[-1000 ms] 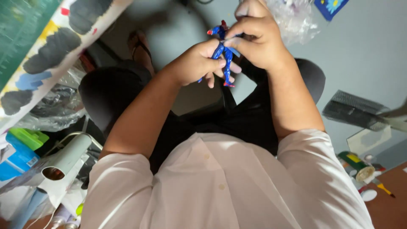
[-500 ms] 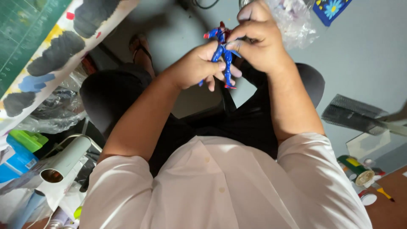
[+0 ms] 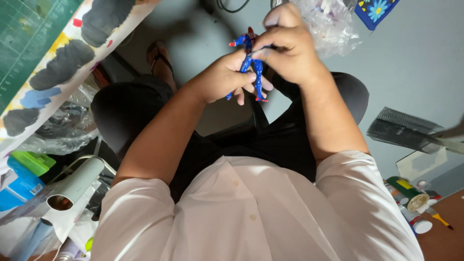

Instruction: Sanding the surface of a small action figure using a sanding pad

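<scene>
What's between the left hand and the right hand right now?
In the head view, a small blue and red toy figure sits between the left hand and the right hand, gripped by both.

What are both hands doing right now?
Left hand: closed on the blue figure, gripping its middle and legs.
Right hand: closed on the figure's upper part, fingers pinching near the top.

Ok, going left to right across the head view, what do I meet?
Green cutting mat → paint-daubed sheet → left hand → blue figure → right hand → clear plastic bag → black mesh piece.
</scene>
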